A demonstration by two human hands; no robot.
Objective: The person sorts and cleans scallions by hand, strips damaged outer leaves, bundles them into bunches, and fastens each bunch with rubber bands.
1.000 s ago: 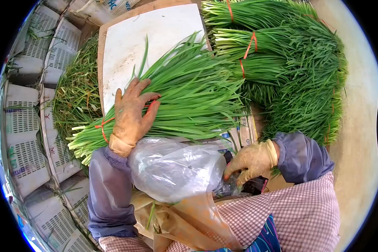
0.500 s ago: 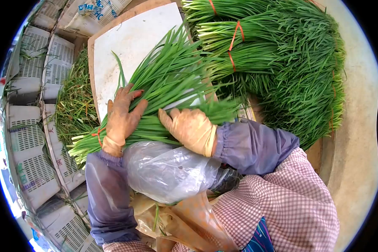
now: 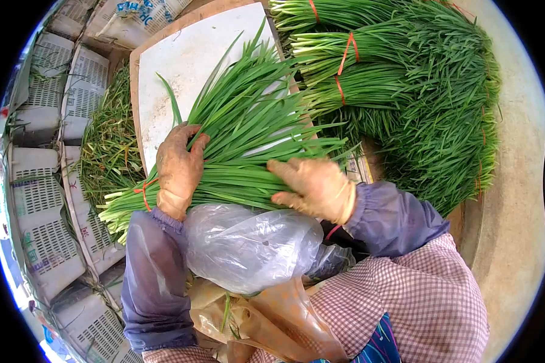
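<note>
A bunch of garlic chives (image 3: 248, 136) lies slantwise across a white board, its pale stem ends at the left bound by a red tie (image 3: 143, 190). My left hand (image 3: 180, 162), in a soiled tan glove, is wrapped over the bunch just right of the tie, fingertips sunk among the leaves. Over the lower leaves is my right hand (image 3: 316, 184), also gloved, slightly blurred, thumb and fingers apart and pointing left. Whether it touches the leaves I cannot tell. Below both hands a clear plastic bag (image 3: 254, 245) bulges over my lap.
The white board (image 3: 181, 66) has a brown edge. Several tied bunches of chives (image 3: 430, 103) are heaped at the right. Left of the board lies a pile of loose trimmings (image 3: 112, 148), beside white slatted crates (image 3: 45, 209). A pale curved ledge (image 3: 518, 199) runs down the right side.
My right hand has moved right along the leaves, and its fingers have spread apart. The right-hand leaf tips have settled. My left hand stays on the bunch, shifted slightly.
</note>
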